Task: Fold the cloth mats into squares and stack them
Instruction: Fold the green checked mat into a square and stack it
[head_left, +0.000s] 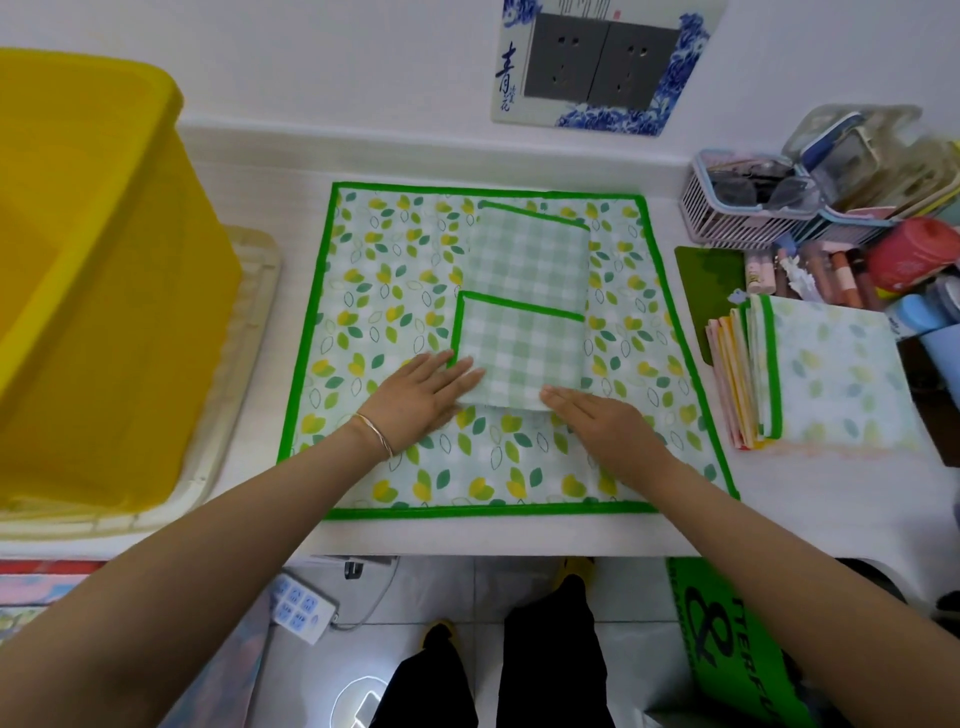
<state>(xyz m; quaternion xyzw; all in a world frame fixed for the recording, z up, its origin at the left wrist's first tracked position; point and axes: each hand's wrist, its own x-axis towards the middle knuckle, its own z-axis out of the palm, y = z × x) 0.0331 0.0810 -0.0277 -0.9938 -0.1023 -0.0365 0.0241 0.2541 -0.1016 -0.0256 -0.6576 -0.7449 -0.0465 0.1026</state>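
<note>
A green-checked cloth mat (524, 301) with a green border lies partly folded as a narrow strip on top of a large leaf-print mat (384, 291) spread flat on the white table. Its near end is doubled back over itself. My left hand (421, 392) lies flat, fingers on the near left corner of that fold. My right hand (597, 421) presses flat at the near right corner. To the right sits a stack of folded mats (821, 374), its top one a pale leaf print, with pink and yellow edges showing on its left side.
A big yellow plastic bin (88, 291) stands on a beige tray (249, 332) at the left. Baskets and cosmetics (841, 234) crowd the back right corner. A wall socket plate (597, 62) is behind. A power strip (301, 608) lies on the floor below the table's front edge.
</note>
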